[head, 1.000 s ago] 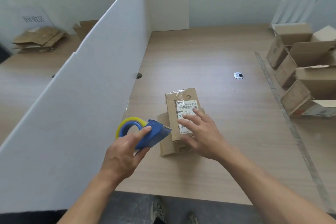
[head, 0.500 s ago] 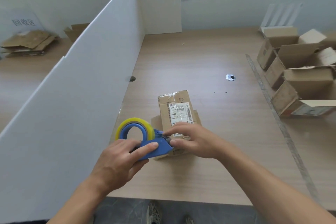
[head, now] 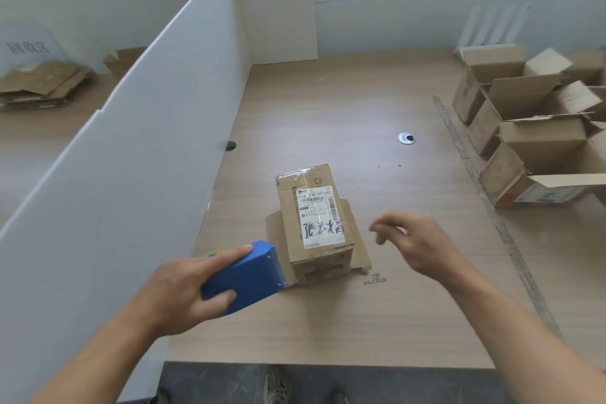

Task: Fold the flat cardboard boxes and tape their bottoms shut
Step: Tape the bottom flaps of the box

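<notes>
A small brown cardboard box [head: 314, 220] with a white shipping label on top lies on the wooden table [head: 377, 321], its side flaps spread flat beneath it. My left hand [head: 183, 289] grips a blue tape dispenser [head: 246, 275] whose front end sits close to the box's near left corner. A sliver of the yellow tape roll shows behind my fingers. My right hand [head: 416, 243] hovers just right of the box, fingers loosely curled, holding nothing.
A white corrugated divider [head: 147, 157] walls off the left side. Several folded open cardboard boxes [head: 531, 141] stand at the right edge. Flattened cardboard [head: 42, 82] is piled far left beyond the divider. A round metal grommet [head: 406, 138] sits mid-table.
My right hand left the box top and dispenser and moved out to the right. The dispenser swung down and lower, now at the box's near left corner.
</notes>
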The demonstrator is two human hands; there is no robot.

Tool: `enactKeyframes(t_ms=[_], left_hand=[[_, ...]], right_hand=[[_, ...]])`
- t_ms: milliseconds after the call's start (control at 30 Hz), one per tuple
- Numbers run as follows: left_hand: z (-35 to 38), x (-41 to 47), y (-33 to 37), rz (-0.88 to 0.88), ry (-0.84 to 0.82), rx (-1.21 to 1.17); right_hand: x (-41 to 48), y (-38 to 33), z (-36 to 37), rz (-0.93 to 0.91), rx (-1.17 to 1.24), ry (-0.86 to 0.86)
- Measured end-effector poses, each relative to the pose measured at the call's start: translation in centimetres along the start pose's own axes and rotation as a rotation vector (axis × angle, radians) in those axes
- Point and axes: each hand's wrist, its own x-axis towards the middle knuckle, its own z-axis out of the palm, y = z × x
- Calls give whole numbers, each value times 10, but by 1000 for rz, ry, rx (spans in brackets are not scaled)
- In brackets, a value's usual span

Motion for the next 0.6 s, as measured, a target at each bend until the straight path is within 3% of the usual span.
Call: enactKeyframes(t_ms=[133,600], left_hand=[[3,7,0,-128,-130,33],[16,60,3,-318,-333,61]], right_hand=[[-7,26,11,153,44,-94],[27,51,71,380,145,-14]])
